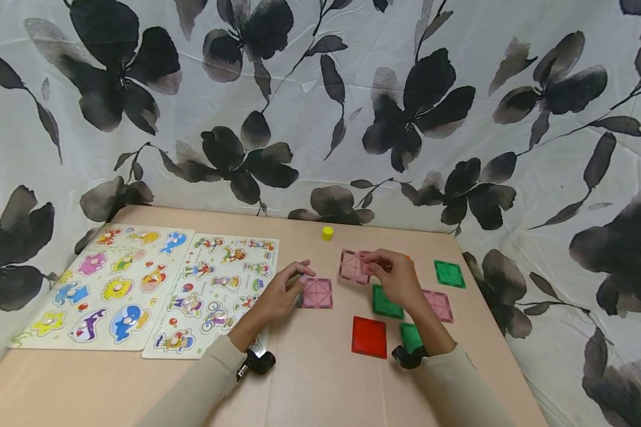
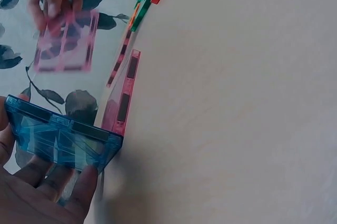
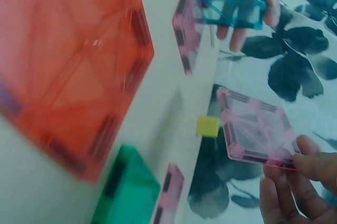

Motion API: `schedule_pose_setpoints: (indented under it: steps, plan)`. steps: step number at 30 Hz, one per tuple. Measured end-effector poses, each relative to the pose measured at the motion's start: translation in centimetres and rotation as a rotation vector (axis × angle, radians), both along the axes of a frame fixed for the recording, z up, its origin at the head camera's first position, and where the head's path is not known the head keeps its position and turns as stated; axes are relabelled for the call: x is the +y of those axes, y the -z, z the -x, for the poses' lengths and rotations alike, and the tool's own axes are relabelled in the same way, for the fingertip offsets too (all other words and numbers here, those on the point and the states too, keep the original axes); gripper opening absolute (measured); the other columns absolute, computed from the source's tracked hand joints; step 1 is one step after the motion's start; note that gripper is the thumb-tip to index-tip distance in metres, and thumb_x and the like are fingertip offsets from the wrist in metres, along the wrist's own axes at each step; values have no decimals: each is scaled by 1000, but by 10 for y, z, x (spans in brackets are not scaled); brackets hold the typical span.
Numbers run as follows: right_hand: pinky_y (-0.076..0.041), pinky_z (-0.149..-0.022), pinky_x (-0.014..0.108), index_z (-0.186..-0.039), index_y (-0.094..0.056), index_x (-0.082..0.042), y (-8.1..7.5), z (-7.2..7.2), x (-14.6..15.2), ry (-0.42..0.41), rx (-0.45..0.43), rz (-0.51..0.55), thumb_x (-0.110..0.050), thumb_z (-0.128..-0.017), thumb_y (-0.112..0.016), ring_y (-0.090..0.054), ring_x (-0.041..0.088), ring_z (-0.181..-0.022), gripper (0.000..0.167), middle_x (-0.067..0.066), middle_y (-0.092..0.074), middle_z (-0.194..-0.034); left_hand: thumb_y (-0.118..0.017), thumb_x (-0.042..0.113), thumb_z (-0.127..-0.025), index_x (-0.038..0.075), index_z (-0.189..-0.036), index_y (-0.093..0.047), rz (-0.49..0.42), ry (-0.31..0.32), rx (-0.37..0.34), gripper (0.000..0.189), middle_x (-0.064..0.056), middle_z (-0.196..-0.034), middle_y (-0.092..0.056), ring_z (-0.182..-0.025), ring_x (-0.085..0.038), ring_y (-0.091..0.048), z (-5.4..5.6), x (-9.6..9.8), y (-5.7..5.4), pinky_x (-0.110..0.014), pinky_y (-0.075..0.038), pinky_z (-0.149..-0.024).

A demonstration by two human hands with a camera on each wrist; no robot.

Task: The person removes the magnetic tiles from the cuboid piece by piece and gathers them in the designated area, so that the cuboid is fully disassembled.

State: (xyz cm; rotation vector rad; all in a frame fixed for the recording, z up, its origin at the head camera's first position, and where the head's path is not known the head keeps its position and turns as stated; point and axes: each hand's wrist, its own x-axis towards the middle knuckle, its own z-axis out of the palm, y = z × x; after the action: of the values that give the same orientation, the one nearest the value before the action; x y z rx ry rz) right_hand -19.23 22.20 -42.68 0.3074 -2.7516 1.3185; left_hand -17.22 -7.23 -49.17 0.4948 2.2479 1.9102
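While the left hand [image 1: 284, 292] gripped a blue tile [image 2: 58, 135] beside a flat pink tile [image 1: 318, 293] on the bench [image 1: 320, 385], the right hand [image 1: 397, 277] pinched a raised pink tile [image 3: 257, 129] (edge only; slackening risked a drop).

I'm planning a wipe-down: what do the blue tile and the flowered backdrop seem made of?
Blue tile: probably glossy plastic, being see-through with shiny moulded ridges; the dark bars inset could be magnets. Backdrop: likely matte printed fabric, given its wrinkles, though plastic sheeting isn't ruled out.
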Motion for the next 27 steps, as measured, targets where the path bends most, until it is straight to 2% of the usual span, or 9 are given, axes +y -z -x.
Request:
schedule_pose_setpoints:
  steps: [3,9,12,17,19,24,27]
  plan:
    - [-58,-81,17,-117,-80,-17,-4,-10,14,28,1,-21,-3,-104,-66,-68,25,-99,24,6,-77,-118,-46,9,-113,7,-130,-62,-8,1,0,24,-20,-171,-37,-162,-38,-30,0,0,1,-62,-26,-131]
    - [-57,-85,22,-120,-77,-17,-10,-28,45,54,12,-54,-8,-106,-64,-67,23,-101,22,6,-76,-120,-46,10,-113,8,-130,-62,-16,-5,-6,23,-19,-171,-37,-162,-38,-31,-1,1,-2,-61,-26,-131]
    - [-59,-76,24,-121,-76,-18,-9,-39,62,64,22,-45,-9,-107,-63,-66,23,-95,21,6,-75,-116,-46,9,-113,5,-131,-61,-13,-1,-5,24,-19,-171,-37,-162,-38,-31,0,2,-2,-61,-25,-131]
    - [-58,-72,22,-125,-75,-18,-5,-60,90,112,20,-26,-13,-108,-62,-63,20,-94,22,8,-74,-120,-45,9,-113,3,-132,-61,-15,1,1,25,-20,-171,-36,-160,-40,-33,1,3,-2,-61,-27,-130]
    - [-59,-76,22,-128,-74,-17,-3,-67,102,134,7,-23,-13,-109,-61,-62,17,-95,24,10,-73,-125,-45,8,-113,2,-132,-60,-21,1,2,25,-20,-171,-36,-159,-42,-35,1,3,-1,-60,-30,-129]
    - [-62,-72,24,-133,-72,-9,0,-83,133,173,-16,-9,-10,-109,-60,-65,16,-92,27,15,-72,-126,-45,7,-113,0,-133,-60,-26,6,-1,25,-22,-171,-35,-156,-46,-38,1,2,1,-59,-36,-126]
    - [-62,-73,24,-133,-70,-5,3,-91,152,181,-29,-4,-8,-109,-58,-67,14,-91,27,12,-75,-123,-45,7,-113,-1,-133,-59,-24,8,3,26,-23,-170,-35,-155,-48,-39,1,2,2,-60,-37,-125]
